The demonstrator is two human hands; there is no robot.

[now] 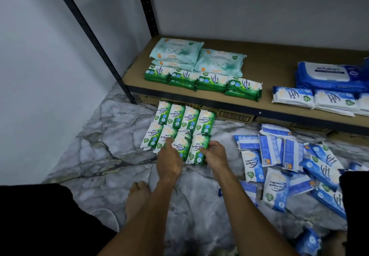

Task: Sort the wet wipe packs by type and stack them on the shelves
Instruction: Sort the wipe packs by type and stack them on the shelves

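Green packs (185,128) are lying in two rows of four on the marble floor (103,156) at centre frame. Left hand (169,160) is pressing fairly straight fingers on the near row; right hand (215,155) is curling thumb and fingers round the rightmost green pack (196,156) there. Blue packs (279,176) are sprawling at lower right. More green stacks (201,80) are sitting on the shelf (269,66) above.

Single head cam, worn high; aimed fwd and down at floor (111,168) and low shelf (265,104); both seen close.
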